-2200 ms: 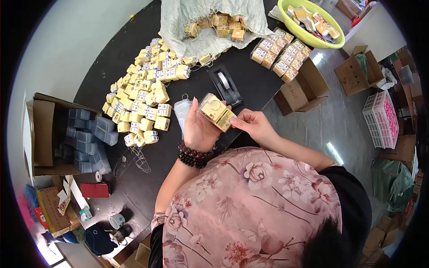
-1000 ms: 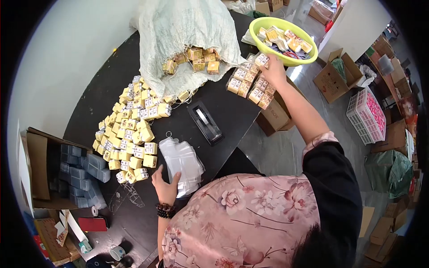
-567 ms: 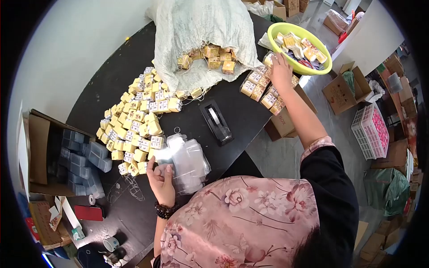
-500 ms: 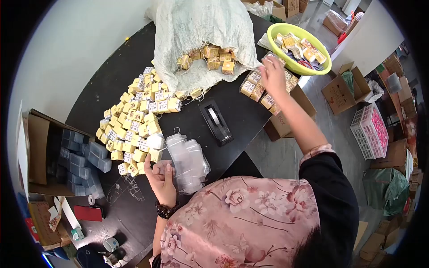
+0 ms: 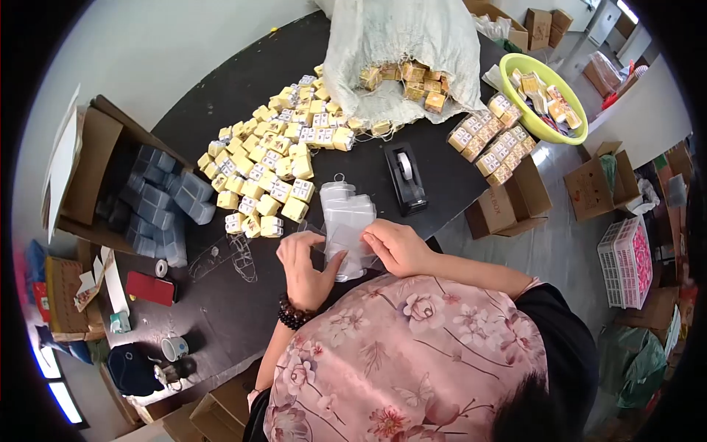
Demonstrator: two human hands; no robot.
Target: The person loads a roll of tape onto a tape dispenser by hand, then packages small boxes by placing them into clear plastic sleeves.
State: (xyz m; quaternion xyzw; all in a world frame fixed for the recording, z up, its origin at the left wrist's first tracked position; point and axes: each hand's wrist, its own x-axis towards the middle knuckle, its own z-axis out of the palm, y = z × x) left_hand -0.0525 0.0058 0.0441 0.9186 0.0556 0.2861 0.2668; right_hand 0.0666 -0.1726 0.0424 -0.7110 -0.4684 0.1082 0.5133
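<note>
Flat clear plastic boxes (image 5: 347,214) lie in an overlapping stack on the black table before me. My left hand (image 5: 302,271) is curled at the stack's left side, its thumb reaching across; a see-through piece of the plastic shows by its fingertips. From the right, my right hand (image 5: 394,247) pinches the plastic's edge between thumb and fingers. Where one clear sheet ends and another begins is hard to make out. Beyond them spreads a pile of small yellow-and-white packs (image 5: 258,166). A black tape dispenser (image 5: 406,179) stands to the right of the stack.
A white woven sack (image 5: 401,37) spills more packs at the back. Rows of packs (image 5: 490,140) sit near the table's right edge, beside a lime-green basin (image 5: 545,70). On the left are a carton of clear boxes (image 5: 158,202), a red phone (image 5: 151,288) and a mug (image 5: 174,348).
My right hand has come back from the rows of packs at the right to the clear plastic. My left hand has closed in on the stack. The camera view has shifted.
</note>
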